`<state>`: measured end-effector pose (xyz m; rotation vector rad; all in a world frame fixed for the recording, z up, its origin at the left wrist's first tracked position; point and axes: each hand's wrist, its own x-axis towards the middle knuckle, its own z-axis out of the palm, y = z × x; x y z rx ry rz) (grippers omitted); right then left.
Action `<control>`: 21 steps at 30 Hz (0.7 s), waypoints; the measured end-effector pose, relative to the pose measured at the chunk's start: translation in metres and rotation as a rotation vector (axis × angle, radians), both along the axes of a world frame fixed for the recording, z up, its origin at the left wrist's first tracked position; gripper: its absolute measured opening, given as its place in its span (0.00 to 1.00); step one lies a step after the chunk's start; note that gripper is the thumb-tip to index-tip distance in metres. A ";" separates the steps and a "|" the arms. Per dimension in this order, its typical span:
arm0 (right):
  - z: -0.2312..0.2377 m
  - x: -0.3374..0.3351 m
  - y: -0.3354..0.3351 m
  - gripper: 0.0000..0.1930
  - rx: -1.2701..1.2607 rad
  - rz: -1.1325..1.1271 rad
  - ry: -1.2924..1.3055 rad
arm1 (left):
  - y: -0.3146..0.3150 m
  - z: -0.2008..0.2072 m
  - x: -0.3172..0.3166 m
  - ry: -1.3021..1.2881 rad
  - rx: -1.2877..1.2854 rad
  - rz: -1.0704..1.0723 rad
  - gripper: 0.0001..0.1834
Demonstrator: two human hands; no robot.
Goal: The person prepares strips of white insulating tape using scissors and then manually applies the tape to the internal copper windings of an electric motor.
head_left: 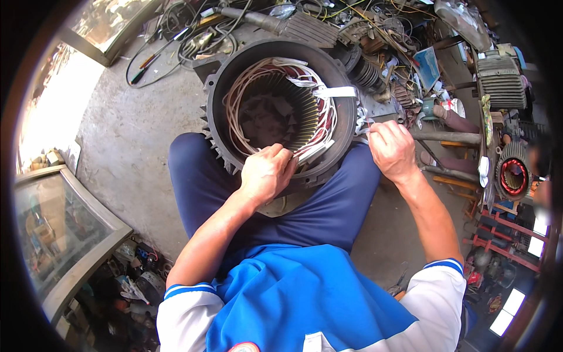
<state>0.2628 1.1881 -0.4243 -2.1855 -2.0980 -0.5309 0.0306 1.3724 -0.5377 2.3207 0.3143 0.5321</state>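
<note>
A large dark electric motor housing [206,73] stands between my knees, its open end facing up. Inside it, a ring of slots carries the winding, with white sleeved wires [237,97] looped around the top. My left hand [267,175] reaches over the near rim, its fingers curled onto the white wires there. A strip of white tape [340,92] runs from the winding across the right side of the rim. Just outside that rim, my right hand [393,149] is closed in a pinch beside some loose white strands. Whatever sits between its fingertips is too small to make out.
Cables and a screwdriver [143,69] lie on the floor at far left. Scrap parts and wires crowd the far right, with a finned motor housing [501,82]. Another stator with red winding [514,177] is at right. A glass-paned frame [64,229] stands at left.
</note>
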 end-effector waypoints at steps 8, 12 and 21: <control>-0.046 0.016 0.037 0.05 -0.149 0.063 -0.128 | 0.000 -0.005 -0.001 -0.066 0.050 -0.003 0.11; -0.066 0.022 0.051 0.06 -0.062 0.067 -0.129 | 0.000 -0.006 -0.001 -0.079 0.057 0.002 0.11; -0.082 0.031 0.049 0.07 0.069 -0.363 0.446 | 0.000 -0.007 -0.002 -0.105 0.018 -0.005 0.11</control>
